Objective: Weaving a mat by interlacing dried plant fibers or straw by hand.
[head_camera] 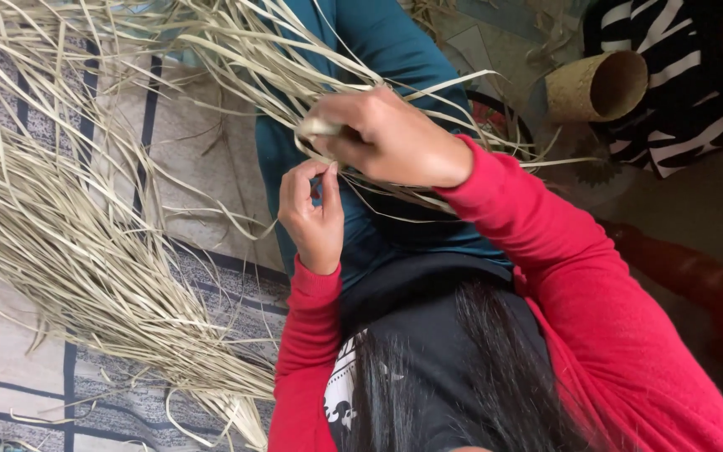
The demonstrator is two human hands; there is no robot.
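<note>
the fingers of the left hand pinch thumb to forefinger, clenched on what looks like a single thin strand, though the strand itself is too fine to make out; the right hand is closed above it, fingers grasping a small gathered bundle of pale straw strips over the teal lap; the strips fan away from the grip toward the upper left and into the large loose heap of straw on the patterned floor mat; my guess is that a dry strip could split or snap if pulled against the bundle, and the loose ends crossing the wrists could snag and tangle the sorted strands; red sleeves cover both arms; a woven cylinder basket lies on its side at upper right, well apart from the hands, beside a black-and-white striped cloth; dark hair hangs in the lower foreground and hides part of the lap
</note>
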